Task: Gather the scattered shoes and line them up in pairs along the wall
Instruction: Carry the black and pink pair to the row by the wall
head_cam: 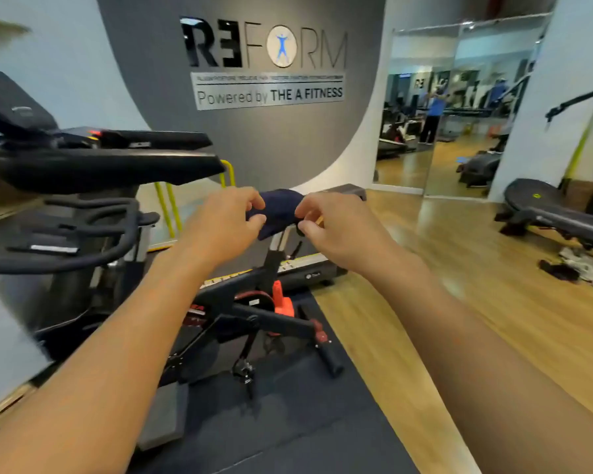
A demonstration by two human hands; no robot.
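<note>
Left hand [220,227] and right hand [336,227] are both out front, fingers curled, pinching a dark blue cloth [279,210] between them above the bike [254,316], while the shoes [584,265] lie scattered on the floor [459,302] far right, beside the bench [555,213].

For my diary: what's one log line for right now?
left hand: pinches dark blue item | right hand: pinches same item | shoes: scattered on floor, right, untouched
</note>
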